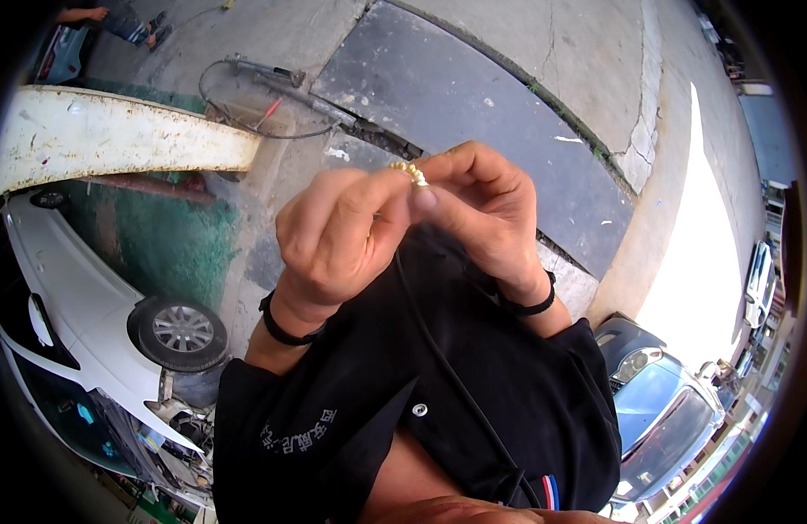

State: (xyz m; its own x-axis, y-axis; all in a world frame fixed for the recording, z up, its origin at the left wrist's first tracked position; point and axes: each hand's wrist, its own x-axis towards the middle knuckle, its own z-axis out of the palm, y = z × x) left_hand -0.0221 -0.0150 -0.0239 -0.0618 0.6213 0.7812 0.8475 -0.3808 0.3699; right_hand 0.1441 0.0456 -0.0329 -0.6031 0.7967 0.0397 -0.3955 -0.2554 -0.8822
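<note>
Pinched between both hands, in front of my chest, is a small pale-yellow knobbly strip [415, 172] that looks like a short row of beads; its exact kind is too small to tell. My left hand [338, 229] is closed, with thumb and forefinger pressed at the strip's left end. Bent fingers and thumb of my right hand [488, 203] close on its right end. The fingertips of the two hands nearly meet, covering part of the strip. Each wrist wears a dark band.
On the left stands a white car [98, 306] with its front end opened up, near a rusty white beam [124, 131]. A jack-like metal tool with a hose [307, 105] lies on the ground beyond my hands. A dark metal plate [473, 96] covers the floor. A blue car [665, 402] is at right.
</note>
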